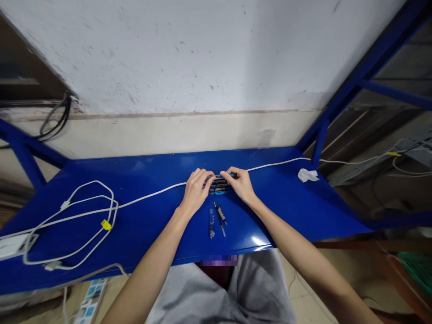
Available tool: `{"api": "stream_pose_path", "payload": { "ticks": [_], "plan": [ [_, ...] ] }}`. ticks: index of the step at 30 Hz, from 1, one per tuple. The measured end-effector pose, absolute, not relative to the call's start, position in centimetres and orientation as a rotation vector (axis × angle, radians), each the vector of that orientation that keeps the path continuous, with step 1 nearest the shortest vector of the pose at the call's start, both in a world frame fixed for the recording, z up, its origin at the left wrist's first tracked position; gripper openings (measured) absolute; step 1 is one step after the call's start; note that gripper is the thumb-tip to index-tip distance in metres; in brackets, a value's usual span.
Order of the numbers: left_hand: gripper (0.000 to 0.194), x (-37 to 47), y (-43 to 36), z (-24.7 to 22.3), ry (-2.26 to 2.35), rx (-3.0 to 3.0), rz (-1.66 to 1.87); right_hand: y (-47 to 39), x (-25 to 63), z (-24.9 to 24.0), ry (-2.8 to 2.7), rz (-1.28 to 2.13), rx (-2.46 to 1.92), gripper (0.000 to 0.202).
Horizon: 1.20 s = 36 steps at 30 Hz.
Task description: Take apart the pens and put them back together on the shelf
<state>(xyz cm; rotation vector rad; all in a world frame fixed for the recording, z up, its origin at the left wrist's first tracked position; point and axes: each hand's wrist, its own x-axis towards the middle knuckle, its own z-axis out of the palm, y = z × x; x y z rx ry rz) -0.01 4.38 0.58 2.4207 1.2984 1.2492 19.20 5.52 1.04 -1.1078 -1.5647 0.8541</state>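
My left hand [196, 185] and my right hand [240, 183] face each other over the middle of the table. Between them lies a pen [222, 176] with a blue end, pinched at its left end by my left thumb and fingers and at its right end by my right. Just below it, several dark pens [219, 185] lie side by side in a row, partly hidden by my fingers. Nearer to me is a clear pen barrel [211, 223]. Beside that rest a grey-and-black pen part [222, 215] and a thin ink refill [222, 228].
The blue table [141, 180] stands against a wall. A white cable [151, 193] runs across it behind my hands, with a coiled cable [113, 198] and a white power strip [15, 245] at left. Crumpled white tissue [308, 175] lies at right, near a blue frame post [319, 144].
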Motion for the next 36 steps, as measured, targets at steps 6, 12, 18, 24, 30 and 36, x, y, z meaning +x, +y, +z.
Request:
{"api": "stream_pose_path", "payload": {
  "ticks": [6, 12, 18, 24, 30, 36],
  "plan": [
    [0.022, -0.06, 4.27, 0.81, 1.369, 2.449, 1.292, 5.37, 19.16, 1.06, -1.676, 0.828, -1.063, 0.039],
    [0.017, 0.01, 4.28, 0.76, 1.384, 2.407, 1.404, 5.61, 19.04, 1.18, -1.661, 0.839, -0.972, 0.023],
    [0.025, -0.24, 4.23, 1.24, 1.440, 2.315, 1.387, 5.89, 19.20, 0.89, -1.548, 0.893, -0.967, 0.020],
    [0.031, -0.49, 4.46, 1.00, 1.475, 2.316, 1.273, 6.05, 19.17, 0.82, -1.472, 0.971, -0.981, 0.027],
    [0.023, -0.21, 4.54, 0.69, 1.363, 2.342, 1.285, 5.93, 19.34, 0.57, -1.514, 0.922, -1.124, 0.045],
    [0.017, -0.26, 4.58, 0.74, 1.391, 2.298, 1.336, 6.01, 19.39, 0.99, -1.584, 0.953, -1.023, 0.038]
  ]
}}
